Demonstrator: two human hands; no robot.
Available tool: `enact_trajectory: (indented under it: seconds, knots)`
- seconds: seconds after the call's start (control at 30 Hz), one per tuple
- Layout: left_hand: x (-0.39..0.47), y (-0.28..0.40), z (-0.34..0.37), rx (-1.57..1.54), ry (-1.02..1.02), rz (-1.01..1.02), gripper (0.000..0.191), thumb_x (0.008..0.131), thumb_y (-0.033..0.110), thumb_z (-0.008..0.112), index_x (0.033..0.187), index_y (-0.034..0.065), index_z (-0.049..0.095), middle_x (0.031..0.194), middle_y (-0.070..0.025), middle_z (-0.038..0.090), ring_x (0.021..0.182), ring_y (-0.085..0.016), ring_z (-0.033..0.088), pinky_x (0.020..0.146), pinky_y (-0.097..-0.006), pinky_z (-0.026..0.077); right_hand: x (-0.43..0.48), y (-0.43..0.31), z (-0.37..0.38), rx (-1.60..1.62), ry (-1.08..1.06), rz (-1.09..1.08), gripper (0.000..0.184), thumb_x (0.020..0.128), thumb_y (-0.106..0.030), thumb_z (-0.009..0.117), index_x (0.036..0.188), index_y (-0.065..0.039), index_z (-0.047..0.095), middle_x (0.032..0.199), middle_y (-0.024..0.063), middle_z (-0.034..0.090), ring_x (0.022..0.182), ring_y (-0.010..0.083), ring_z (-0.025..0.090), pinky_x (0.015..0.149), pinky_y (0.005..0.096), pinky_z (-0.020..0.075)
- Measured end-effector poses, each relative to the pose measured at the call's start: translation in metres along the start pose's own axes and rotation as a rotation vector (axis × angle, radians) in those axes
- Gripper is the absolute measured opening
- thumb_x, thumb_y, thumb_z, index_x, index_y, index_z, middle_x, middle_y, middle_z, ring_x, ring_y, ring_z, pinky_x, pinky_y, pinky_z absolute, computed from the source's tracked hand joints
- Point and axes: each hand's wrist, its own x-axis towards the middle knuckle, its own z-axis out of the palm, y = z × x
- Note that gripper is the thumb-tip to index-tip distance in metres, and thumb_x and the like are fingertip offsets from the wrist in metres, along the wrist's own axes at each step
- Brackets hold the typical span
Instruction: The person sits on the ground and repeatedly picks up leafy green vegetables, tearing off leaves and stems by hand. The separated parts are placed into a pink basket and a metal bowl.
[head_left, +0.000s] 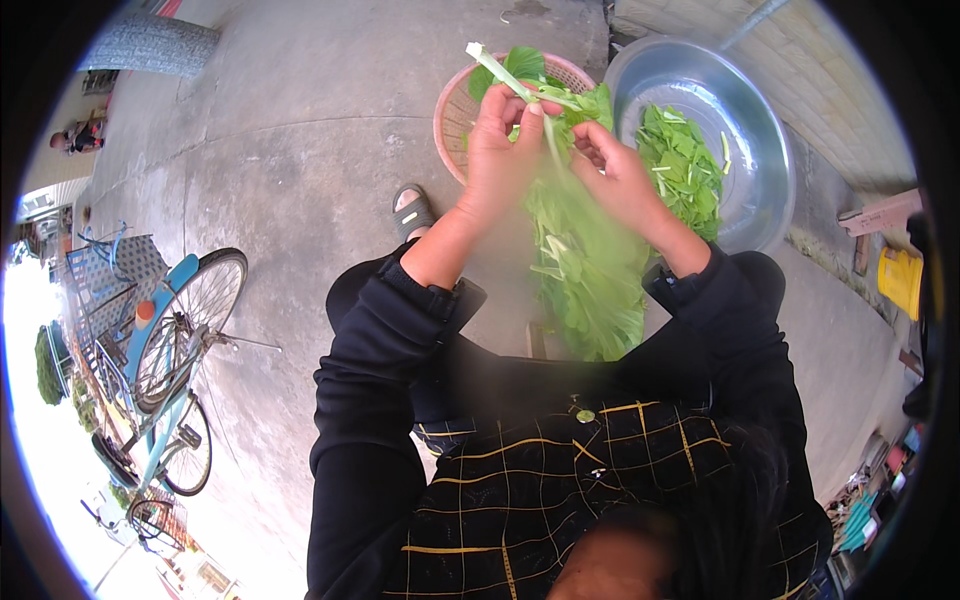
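My left hand (504, 139) grips a pale, thick stalk (504, 71) of leafy greens, its cut end pointing up and away. A thin green leaf stem (553, 141) hangs below those fingers. Close on the right, my right hand (615, 176) has curled fingers against the leaves; a hazy patch hides whether it pinches one. Beneath both hands, a heap of leafy greens (589, 292) lies between my knees, partly blurred. Behind my left hand stands a pink plastic basket (452, 112) with whole leaves in it. Torn leaves and stem pieces (679, 169) lie in a wide metal basin (757, 142).
A tiled wall (840, 97) rises beyond the basin. My sandalled foot (412, 210) rests on the concrete floor (315, 165). A blue bicycle (169, 352) stands to the left. At right are a yellow container (900, 281) and assorted clutter (862, 510). A person (81, 140) is far left.
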Motion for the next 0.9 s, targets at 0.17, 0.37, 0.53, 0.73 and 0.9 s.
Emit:
enact_trajectory:
  seconds: [0.17,0.37,0.53,0.73,0.9]
  knots:
    - [-0.003,0.003,0.008,0.062,0.013,-0.124,0.011,0.096,0.008,0.048,0.106,0.0048,0.046,0.09,-0.0024,0.065,0.076,-0.004,0.055,0.064,-0.0202,0.045,0.003,-0.01,-0.009,-0.453,-0.02,-0.104,0.015,0.079,-0.015,0.053,0.077,-0.001,0.055,0.075,0.0182,0.059,0.072,0.0348,0.059,0.063,0.0438,0.0454]
    - [-0.008,0.016,0.01,-0.223,0.044,-0.421,0.012,0.097,0.013,0.047,0.106,0.0067,0.051,0.095,-0.0037,0.063,0.085,-0.012,0.059,0.077,-0.0295,0.05,0.0,-0.024,-0.014,-0.565,0.192,-0.51,0.012,0.06,-0.011,0.056,0.056,-0.005,0.046,0.055,0.0088,0.046,0.054,0.0279,0.047,0.051,0.0382,0.0385]
    - [-0.013,0.012,0.017,-0.249,0.052,-0.476,0.009,0.094,0.011,0.05,0.101,0.0058,0.053,0.091,-0.0037,0.063,0.077,-0.011,0.057,0.072,-0.0254,0.046,0.006,-0.031,-0.023,-0.547,0.162,-0.702,0.013,0.051,-0.01,0.054,0.053,-0.007,0.041,0.052,0.0062,0.038,0.049,0.0241,0.039,0.047,0.0351,0.0332]
    - [0.022,0.013,-0.005,-0.192,0.373,-0.349,0.011,0.094,0.006,0.045,0.102,0.0054,0.051,0.083,-0.0031,0.061,0.072,-0.01,0.052,0.066,-0.0248,0.043,-0.011,-0.059,-0.019,-0.29,-0.137,-0.839,0.015,0.047,-0.014,0.053,0.053,-0.008,0.039,0.053,0.005,0.03,0.049,0.0254,0.033,0.046,0.0347,0.0269]
    - [0.041,0.018,-0.044,-0.165,0.347,-0.193,0.012,0.096,0.009,0.043,0.108,0.0068,0.047,0.085,-0.0001,0.061,0.072,-0.009,0.052,0.064,-0.0247,0.042,-0.007,-0.049,-0.037,0.02,-0.072,-0.472,0.019,0.074,-0.017,0.059,0.063,-0.006,0.048,0.059,-0.0002,0.043,0.056,0.0132,0.038,0.051,0.0302,0.0289]
